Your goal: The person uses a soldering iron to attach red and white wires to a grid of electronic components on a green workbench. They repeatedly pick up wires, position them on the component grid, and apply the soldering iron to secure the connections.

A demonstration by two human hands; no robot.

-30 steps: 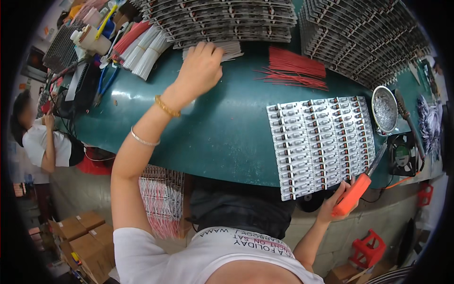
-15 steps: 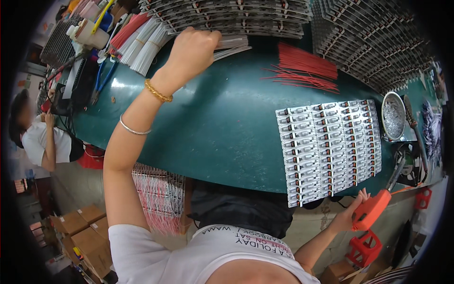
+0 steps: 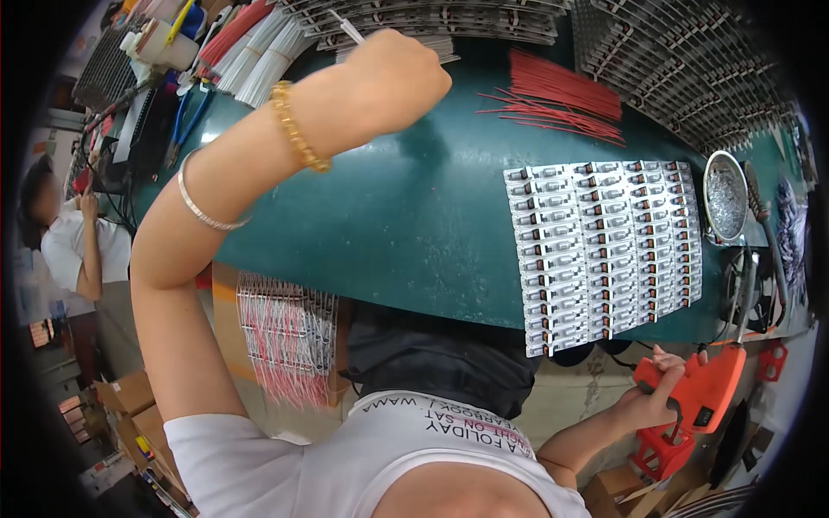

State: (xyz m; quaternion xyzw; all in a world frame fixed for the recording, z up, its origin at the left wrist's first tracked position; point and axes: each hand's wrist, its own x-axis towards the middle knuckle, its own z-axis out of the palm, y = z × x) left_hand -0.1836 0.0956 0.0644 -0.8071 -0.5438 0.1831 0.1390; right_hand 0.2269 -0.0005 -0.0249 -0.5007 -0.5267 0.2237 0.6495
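Observation:
My left hand [image 3: 380, 86] is raised over the far side of the table with its fingers closed. White wires [image 3: 347, 26] stick out past it; the fingertips are hidden behind the hand. At the lower right, my right hand [image 3: 652, 401] is wrapped round the handle of an orange soldering gun [image 3: 712, 384], its metal barrel pointing up and away. Between the hands lies a panel of small white boards [image 3: 609, 250] in rows, each with dark and orange parts. Loose red wires [image 3: 561, 95] are spread behind the panel, and more white wires [image 3: 440, 50] lie beyond my left hand.
A metal bowl [image 3: 725, 197] of silvery bits stands right of the panel. Stacked boards [image 3: 682, 69] line the green table's [image 3: 371, 224] far edge. Blue-handled pliers [image 3: 192, 116] and wire bundles [image 3: 259, 65] lie at the left. Finished-looking wired boards [image 3: 289, 337] hang below the edge. A co-worker [image 3: 82, 242] sits left.
My left hand has come nearer and slightly right, with white wires now showing past it. My right hand has moved right with the soldering gun, whose barrel has tilted more upright.

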